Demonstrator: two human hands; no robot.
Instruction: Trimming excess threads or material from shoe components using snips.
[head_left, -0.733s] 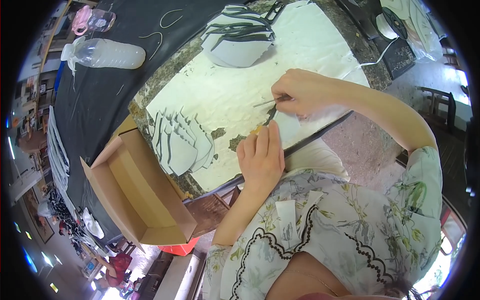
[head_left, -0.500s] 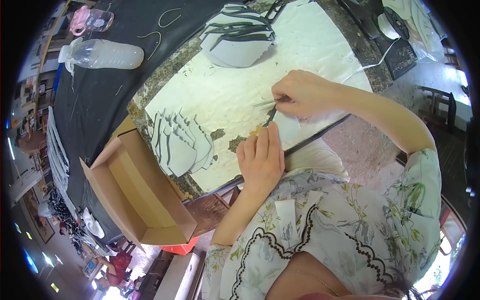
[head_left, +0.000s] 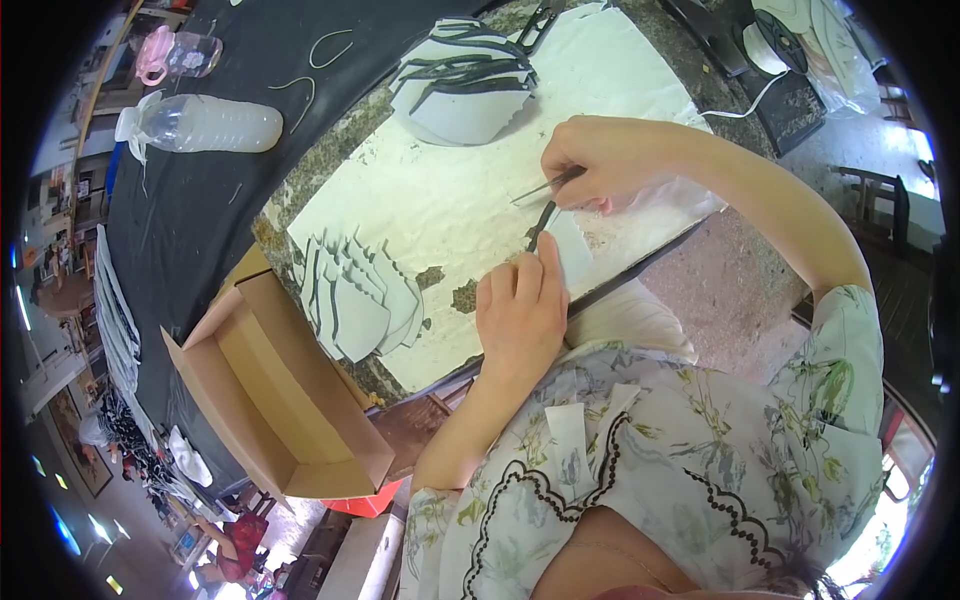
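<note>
My left hand (head_left: pixel 522 312) lies with its fingers stretched flat on the near part of the board. Its fingertips press on a pale cut piece (head_left: pixel 572 250) that has a dark strip (head_left: pixel 541 226) along its edge. Just beyond it my right hand (head_left: pixel 592 165) is closed around a thin pointed metal tool (head_left: pixel 537 190) with a dark handle, whose kind I cannot make out. The tool's tip points left, above the white sheet (head_left: pixel 450 215). My right fingers are close to the far end of the dark strip, and their underside is hidden.
One stack of pale pieces with dark edges (head_left: pixel 465 100) lies at the back, another pile (head_left: pixel 355 300) at the left. A cardboard box (head_left: pixel 275 390) stands left of the board. Beyond are a plastic bottle (head_left: pixel 215 123), a pink-lidded jar (head_left: pixel 190 53) and a white spool (head_left: pixel 765 48).
My right hand has shifted slightly and turned the tool, so its shaft slants more and shows longer. More of the dark strip shows between my hands. My left hand stays nearly in place.
</note>
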